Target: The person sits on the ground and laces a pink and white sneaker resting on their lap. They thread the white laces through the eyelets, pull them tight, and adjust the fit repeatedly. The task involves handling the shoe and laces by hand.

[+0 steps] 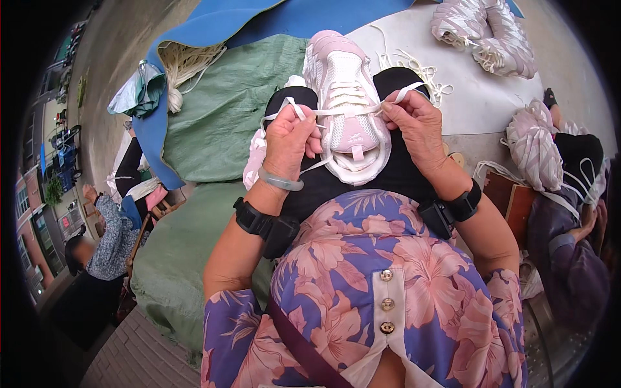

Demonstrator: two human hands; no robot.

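Note:
A pink and white sneaker [336, 48] rests on my lap with its toe pointing away from me and its heel opening near. White shoelace [333, 111] runs across its upper part, just above the pink tongue. My left hand [291, 134] pinches the lace at the shoe's left side, where a strand loops over the fingers. At the right side my right hand [416, 126] pinches the other stretch, with a loop standing above the fingers. Part of a second pink and white shoe [253, 160] shows beside my left wrist, mostly hidden.
A bundle of cream laces [187, 64] lies on blue sheeting [213, 24] at the far left, near green cloth [226, 129]. Loose laces [427, 77] and bundled sneakers [482, 32] lie on a white sheet at the right. People sit at left [107, 249] and right [569, 258].

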